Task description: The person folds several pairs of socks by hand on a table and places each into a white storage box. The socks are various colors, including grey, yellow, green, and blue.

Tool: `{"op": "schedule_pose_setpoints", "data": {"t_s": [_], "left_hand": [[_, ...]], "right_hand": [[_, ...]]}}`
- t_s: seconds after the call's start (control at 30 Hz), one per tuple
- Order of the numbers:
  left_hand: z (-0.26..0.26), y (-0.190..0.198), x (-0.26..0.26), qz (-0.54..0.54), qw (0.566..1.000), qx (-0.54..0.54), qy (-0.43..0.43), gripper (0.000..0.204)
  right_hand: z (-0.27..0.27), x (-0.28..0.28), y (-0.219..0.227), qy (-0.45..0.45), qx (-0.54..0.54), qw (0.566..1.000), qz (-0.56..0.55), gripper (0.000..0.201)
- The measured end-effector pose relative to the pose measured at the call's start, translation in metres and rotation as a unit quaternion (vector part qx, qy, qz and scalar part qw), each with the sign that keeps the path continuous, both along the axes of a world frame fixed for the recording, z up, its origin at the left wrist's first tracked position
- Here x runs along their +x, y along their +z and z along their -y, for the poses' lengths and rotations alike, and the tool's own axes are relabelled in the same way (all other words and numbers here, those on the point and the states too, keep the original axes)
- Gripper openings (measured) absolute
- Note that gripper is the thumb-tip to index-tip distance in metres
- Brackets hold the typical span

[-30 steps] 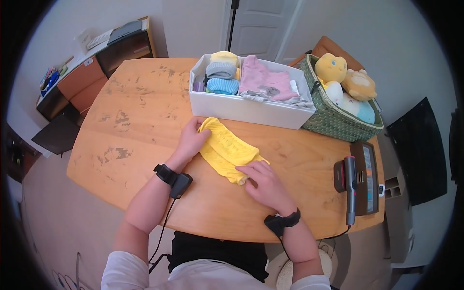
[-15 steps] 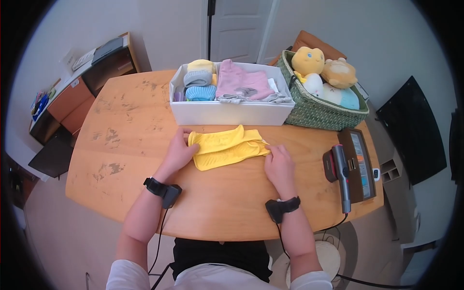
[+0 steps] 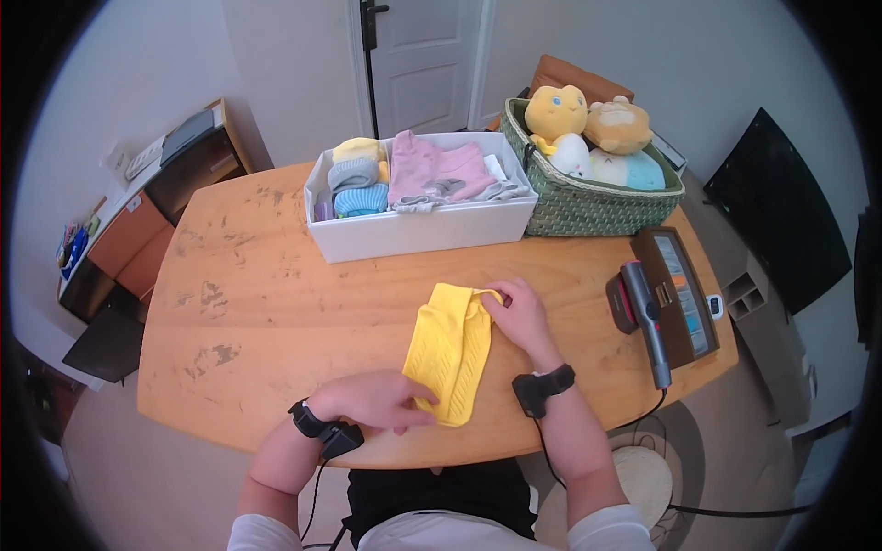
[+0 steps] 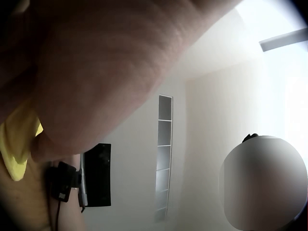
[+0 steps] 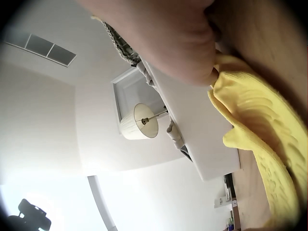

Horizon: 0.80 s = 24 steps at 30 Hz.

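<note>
A yellow knitted cloth piece [image 3: 447,354], folded lengthwise, lies on the wooden table with its long side pointing toward the person. At its far right corner the right hand [image 3: 519,317] pinches the edge between thumb and fingers. The left hand [image 3: 381,400] lies at the near end, its fingers extended and touching the lower left edge. In the right wrist view the yellow cloth [image 5: 269,125] shows a ribbed texture and loose folds beside the right hand [image 5: 168,38]. The left wrist view shows part of the cloth [image 4: 17,139] under the left hand [image 4: 106,72].
Behind stands a white box [image 3: 423,232] with rolled items and a pink garment [image 3: 441,169]. A green woven basket [image 3: 597,213] of plush toys is right of it. A handheld appliance [image 3: 649,321] and a brown case [image 3: 678,294] lie at the table's right side.
The yellow cloth has turned from lying crosswise to lengthwise and moved nearer the person. The left hand has come down to its near end; the right hand stays at a corner. The head view has shifted.
</note>
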<state>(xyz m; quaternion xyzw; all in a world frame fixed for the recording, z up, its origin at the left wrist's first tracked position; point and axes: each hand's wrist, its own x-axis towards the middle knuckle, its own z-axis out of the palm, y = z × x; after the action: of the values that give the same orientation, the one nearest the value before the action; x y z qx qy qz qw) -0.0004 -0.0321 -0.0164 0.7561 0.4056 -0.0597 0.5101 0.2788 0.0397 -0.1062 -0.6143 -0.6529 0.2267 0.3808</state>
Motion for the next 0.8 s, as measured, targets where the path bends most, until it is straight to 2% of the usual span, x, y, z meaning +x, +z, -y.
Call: {"op": "schedule_pose_setpoints", "data": {"t_s": [0.07, 0.1, 0.17, 0.2, 0.23, 0.27, 0.3, 0.37, 0.43, 0.5, 0.53, 0.57, 0.67, 0.73, 0.8], "left_hand": [[0.002, 0.005, -0.002, -0.009, 0.992, -0.103, -0.072, 0.040], [0.001, 0.009, -0.004, -0.009, 0.992, -0.104, -0.071, 0.040], [-0.002, 0.018, -0.009, 0.065, 0.992, -0.081, -0.068, 0.036], [-0.003, 0.014, -0.011, 0.065, 0.992, -0.081, -0.067, 0.036], [-0.006, 0.005, -0.013, 0.115, 0.992, -0.035, -0.039, 0.033], [-0.008, -0.004, -0.014, 0.165, 0.986, 0.011, -0.011, 0.032], [-0.009, -0.015, -0.011, 0.164, 0.986, 0.011, -0.010, 0.032], [-0.007, -0.035, -0.002, 0.285, 0.945, 0.157, -0.022, 0.030], [-0.009, -0.046, -0.001, 0.259, 0.952, 0.157, -0.040, 0.031], [-0.009, -0.040, 0.000, 0.232, 0.958, 0.157, -0.061, 0.032], [-0.008, -0.033, -0.001, 0.199, 0.975, 0.088, -0.043, 0.033], [-0.007, -0.028, -0.001, 0.164, 0.986, 0.017, -0.025, 0.034], [-0.009, -0.034, 0.000, 0.153, 0.988, 0.021, -0.032, 0.036], [-0.009, -0.041, -0.001, 0.166, 0.986, 0.015, -0.021, 0.035], [-0.009, -0.043, -0.002, 0.180, 0.984, 0.010, -0.009, 0.035]], "right_hand": [[0.000, -0.002, -0.001, 0.031, 0.001, 0.999, 0.014, 0.025], [0.000, -0.003, 0.000, 0.054, 0.006, 0.998, 0.002, 0.025], [0.001, -0.005, 0.000, 0.080, 0.009, 0.997, -0.009, 0.025], [0.001, -0.007, 0.000, 0.106, 0.059, 0.992, -0.011, 0.024], [0.001, -0.008, 0.000, 0.132, 0.109, 0.985, -0.013, 0.022], [0.002, -0.009, 0.002, 0.133, 0.109, 0.985, -0.014, 0.022], [0.004, -0.010, 0.005, 0.137, 0.094, 0.986, -0.015, 0.021], [0.004, -0.011, 0.004, 0.143, 0.078, 0.987, -0.016, 0.020], [0.001, -0.010, -0.006, 0.120, -0.004, 0.983, -0.139, 0.017], [0.002, -0.009, 0.001, 0.109, -0.040, 0.978, -0.172, 0.018], [0.004, -0.009, 0.005, 0.097, -0.075, 0.971, -0.205, 0.018], [0.005, -0.008, 0.006, 0.095, -0.074, 0.971, -0.207, 0.018], [0.008, -0.008, 0.010, 0.135, -0.089, 0.972, -0.168, 0.015], [0.009, -0.004, 0.011, 0.220, -0.032, 0.969, -0.104, 0.015], [0.009, -0.001, 0.009, 0.241, -0.024, 0.967, -0.084, 0.015]]}}
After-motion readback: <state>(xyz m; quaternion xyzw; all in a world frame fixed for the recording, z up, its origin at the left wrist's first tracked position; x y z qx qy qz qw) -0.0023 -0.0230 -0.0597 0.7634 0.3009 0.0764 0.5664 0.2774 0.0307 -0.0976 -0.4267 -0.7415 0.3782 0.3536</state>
